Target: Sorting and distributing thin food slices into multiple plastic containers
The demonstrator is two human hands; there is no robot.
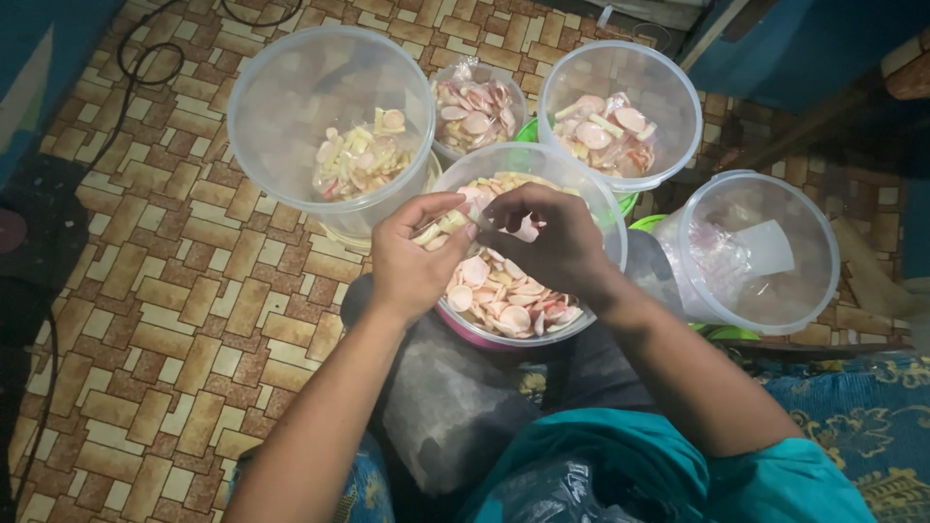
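**Inspector:** Report the position of your hands.

**Me:** Both are over the middle tub, a clear round container that sits between my knees on the tiled floor. My left hand is curled narrow, with pale strips pinched at its fingertips. My right hand is closed around a pink slice, thumb and fingers meeting on it. The two hands are almost touching above the tub's far rim.

**Inspector:** Contents of that tub?

**Me:** Thin round pink-and-white slices, heaped in its near half, with paler strips toward the far side.

**Inspector:** What surrounds it?

**Me:** A large clear tub to the far left, holding a small heap of similar pieces. A small tub directly beyond, filled with pink slices. Another clear tub to the far right, also with slices. At my right, a tub holding crumpled clear plastic and a white piece; I cannot tell what that piece is.

**Inspector:** Anything else?

**Me:** A black cable runs across the floor at the far left.
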